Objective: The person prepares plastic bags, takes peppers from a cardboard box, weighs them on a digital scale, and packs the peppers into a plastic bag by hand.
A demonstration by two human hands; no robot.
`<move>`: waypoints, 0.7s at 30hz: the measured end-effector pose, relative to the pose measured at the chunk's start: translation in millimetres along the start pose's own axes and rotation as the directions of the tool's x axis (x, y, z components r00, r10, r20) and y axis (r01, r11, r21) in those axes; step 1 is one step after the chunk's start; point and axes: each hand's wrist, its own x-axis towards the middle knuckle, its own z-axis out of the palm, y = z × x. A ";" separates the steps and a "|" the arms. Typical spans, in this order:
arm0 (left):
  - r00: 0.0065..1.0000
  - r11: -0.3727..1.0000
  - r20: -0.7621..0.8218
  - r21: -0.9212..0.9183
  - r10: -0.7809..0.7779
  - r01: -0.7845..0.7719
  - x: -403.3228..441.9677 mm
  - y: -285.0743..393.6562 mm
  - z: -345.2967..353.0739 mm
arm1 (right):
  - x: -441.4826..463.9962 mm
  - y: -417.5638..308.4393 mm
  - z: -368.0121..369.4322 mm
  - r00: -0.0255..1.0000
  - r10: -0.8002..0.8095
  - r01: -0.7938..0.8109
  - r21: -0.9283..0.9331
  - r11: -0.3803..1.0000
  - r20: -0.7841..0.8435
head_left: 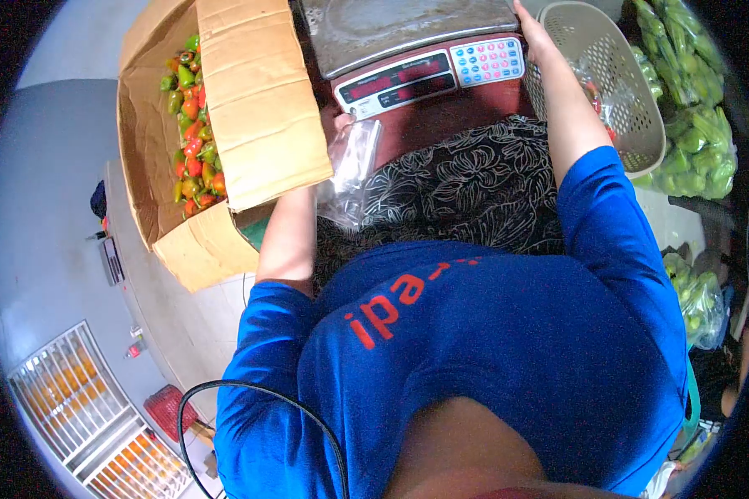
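Red-lettered blue fabric shirt [508, 333] foremost, you set your loosely open right hand [539, 37] against the metal-topped digital scale [416, 41] at twelve o'clock, apparently to steady it, your left hand [342, 121] at clear plastic bags [355, 166] toward eleven, its hold unclear.

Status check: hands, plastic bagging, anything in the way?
Left hand at clear plastic bagging, grip partly hidden. Right hand at digital scale's side, near perforated basket. Cardboard flap blocks view of left wrist.
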 end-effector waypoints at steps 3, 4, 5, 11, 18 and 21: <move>1.000 0.997 0.015 -0.075 0.007 -0.006 3.3 1.8 3.5 | 10.7 1.9 -9.6 1.000 0.014 -0.015 0.075 0.997 0.012; 1.000 0.995 0.021 -0.102 0.009 -0.007 3.6 2.6 5.3 | 9.2 -2.0 -7.5 0.999 0.035 -0.034 0.087 0.996 -0.006; 1.000 0.992 0.027 -0.127 0.010 -0.006 3.0 2.7 7.5 | 9.3 -3.7 -5.9 0.998 0.057 -0.054 0.099 0.994 -0.024; 0.975 0.923 0.104 -0.317 -0.194 0.218 -10.5 -9.2 18.5 | 12.8 -17.5 15.7 0.988 0.090 -0.104 0.103 0.989 0.128; 0.974 0.891 0.090 -0.394 -0.207 0.226 -17.7 12.7 32.7 | 62.5 -27.1 4.4 0.981 0.122 -0.125 0.009 0.992 0.151; 0.962 0.882 0.119 -0.386 -0.244 0.271 -10.2 3.5 30.0 | 74.8 -27.8 -2.5 0.977 0.153 -0.156 0.012 0.988 0.149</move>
